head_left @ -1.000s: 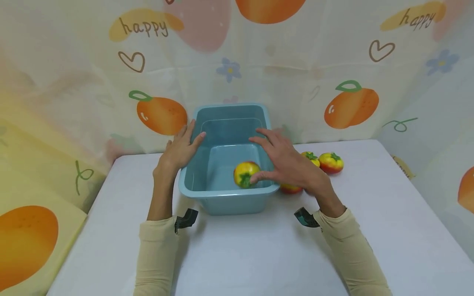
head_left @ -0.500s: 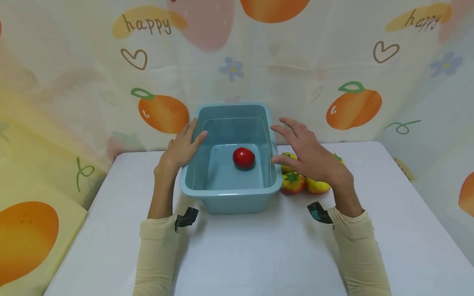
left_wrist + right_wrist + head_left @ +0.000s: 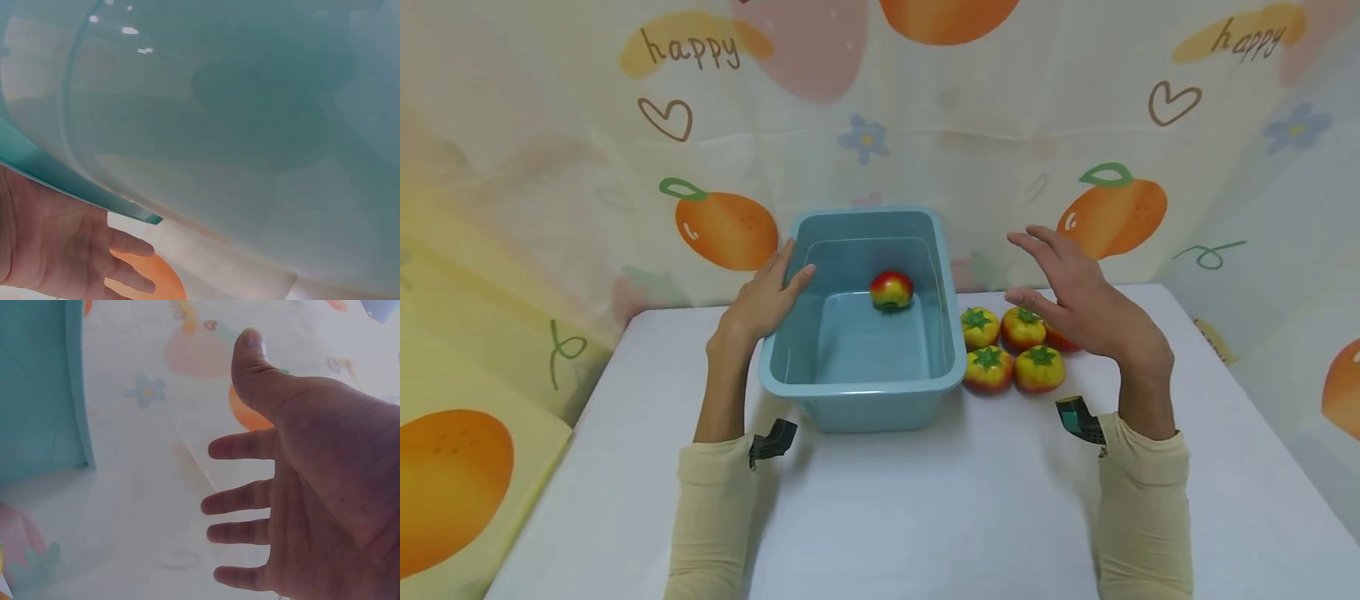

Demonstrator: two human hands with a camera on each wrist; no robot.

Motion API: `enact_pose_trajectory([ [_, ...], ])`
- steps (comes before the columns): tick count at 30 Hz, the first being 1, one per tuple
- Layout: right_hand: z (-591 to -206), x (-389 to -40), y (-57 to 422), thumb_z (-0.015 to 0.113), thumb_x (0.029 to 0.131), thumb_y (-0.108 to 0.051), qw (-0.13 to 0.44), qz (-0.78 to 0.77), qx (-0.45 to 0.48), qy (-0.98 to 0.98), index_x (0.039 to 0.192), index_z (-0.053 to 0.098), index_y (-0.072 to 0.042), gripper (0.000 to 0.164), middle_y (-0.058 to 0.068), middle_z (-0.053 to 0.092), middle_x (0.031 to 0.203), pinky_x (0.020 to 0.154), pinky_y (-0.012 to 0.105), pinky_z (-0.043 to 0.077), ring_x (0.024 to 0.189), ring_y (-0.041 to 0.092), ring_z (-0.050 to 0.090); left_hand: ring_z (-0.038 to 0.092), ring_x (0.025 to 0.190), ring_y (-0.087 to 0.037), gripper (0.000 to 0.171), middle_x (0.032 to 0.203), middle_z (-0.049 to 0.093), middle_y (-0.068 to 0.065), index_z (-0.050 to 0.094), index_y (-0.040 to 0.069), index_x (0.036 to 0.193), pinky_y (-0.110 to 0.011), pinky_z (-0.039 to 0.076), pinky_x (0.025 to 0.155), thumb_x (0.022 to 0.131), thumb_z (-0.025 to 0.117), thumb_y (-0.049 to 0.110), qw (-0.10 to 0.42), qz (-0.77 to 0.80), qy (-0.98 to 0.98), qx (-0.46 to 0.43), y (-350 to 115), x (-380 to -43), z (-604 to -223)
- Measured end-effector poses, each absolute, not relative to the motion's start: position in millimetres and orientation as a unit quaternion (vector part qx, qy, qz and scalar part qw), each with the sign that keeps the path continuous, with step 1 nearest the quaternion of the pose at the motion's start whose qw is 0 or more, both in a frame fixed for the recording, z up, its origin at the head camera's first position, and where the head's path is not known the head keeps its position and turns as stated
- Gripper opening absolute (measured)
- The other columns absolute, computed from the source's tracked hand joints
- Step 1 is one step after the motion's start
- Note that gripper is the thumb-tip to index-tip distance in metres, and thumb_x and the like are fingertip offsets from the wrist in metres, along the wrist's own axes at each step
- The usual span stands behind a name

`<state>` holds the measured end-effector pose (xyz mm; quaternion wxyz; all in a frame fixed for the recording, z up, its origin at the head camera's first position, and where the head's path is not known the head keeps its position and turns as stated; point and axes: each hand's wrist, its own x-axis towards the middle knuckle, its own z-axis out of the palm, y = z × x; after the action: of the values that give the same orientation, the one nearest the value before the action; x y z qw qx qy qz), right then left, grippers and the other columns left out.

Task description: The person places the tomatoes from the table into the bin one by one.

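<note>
Inside the light blue plastic tub (image 3: 865, 389), near its back wall, lies one round red-and-yellow fruit (image 3: 892, 287), on its side with the green top facing down and forward. My left hand (image 3: 752, 312) rests along the tub's left rim, fingers straight outside and thumb over the edge; in the left wrist view its palm (image 3: 53, 231) is right at the rim. To the right, my right hand (image 3: 1086, 296) hovers with spread fingers and holds nothing. Below and left of it several like fruits with green leafy tops, such as the front one (image 3: 988, 369), sit in a cluster. One is partly hidden by that hand.
A white-covered table (image 3: 925, 508) bears the tub and the fruits. Behind it hangs a curtain (image 3: 985, 167) printed with oranges, hearts and flowers, close to the tub's back. Each sleeve cuff has a small black camera, such as the right one (image 3: 1078, 419).
My right hand has withdrawn from over the tub to the right, leaving a fruit inside. That fruit has rolled toward the tub's back wall. My left hand stays at the rim.
</note>
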<state>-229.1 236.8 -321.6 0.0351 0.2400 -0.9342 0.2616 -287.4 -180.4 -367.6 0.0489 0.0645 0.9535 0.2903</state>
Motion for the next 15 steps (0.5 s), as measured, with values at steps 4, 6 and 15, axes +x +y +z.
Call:
enact_pose_trajectory([
  [4, -318.9, -230.4, 243.8, 0.061, 0.104, -0.042, 0.01, 0.265, 0.222, -0.938, 0.166, 0.026, -0.017, 0.075, 0.02, 0.021, 0.172, 0.124, 0.076, 0.018, 0.16, 0.046, 0.016, 0.009, 0.164, -0.044, 0.084, 0.178, 0.006, -0.012, -0.002, 0.019, 0.17, -0.077, 0.01, 0.125, 0.107, 0.03, 0.064, 0.047, 0.297, 0.952, 0.065, -181.0, -286.4, -367.3],
  [6, -318.7, -231.1, 246.4, 0.06, 0.105, -0.043, 0.002, 0.266, 0.213, -0.94, 0.167, 0.025, -0.018, 0.075, 0.02, 0.02, 0.173, 0.124, 0.077, 0.016, 0.161, 0.046, 0.014, 0.009, 0.165, -0.043, 0.083, 0.178, 0.005, -0.012, -0.002, 0.019, 0.17, -0.077, 0.012, 0.125, 0.107, 0.03, 0.063, 0.047, 0.301, 0.95, 0.067, -180.7, -286.1, -367.4],
  [15, -319.7, -232.2, 252.0, 0.057, 0.106, -0.044, -0.021, 0.262, 0.198, -0.944, 0.167, 0.023, -0.017, 0.075, 0.019, 0.016, 0.174, 0.123, 0.078, 0.017, 0.162, 0.045, 0.01, 0.009, 0.165, -0.04, 0.082, 0.179, 0.005, -0.01, -0.001, 0.019, 0.17, -0.074, 0.016, 0.126, 0.108, 0.032, 0.061, 0.043, 0.305, 0.949, 0.072, -180.7, -288.7, -368.0],
])
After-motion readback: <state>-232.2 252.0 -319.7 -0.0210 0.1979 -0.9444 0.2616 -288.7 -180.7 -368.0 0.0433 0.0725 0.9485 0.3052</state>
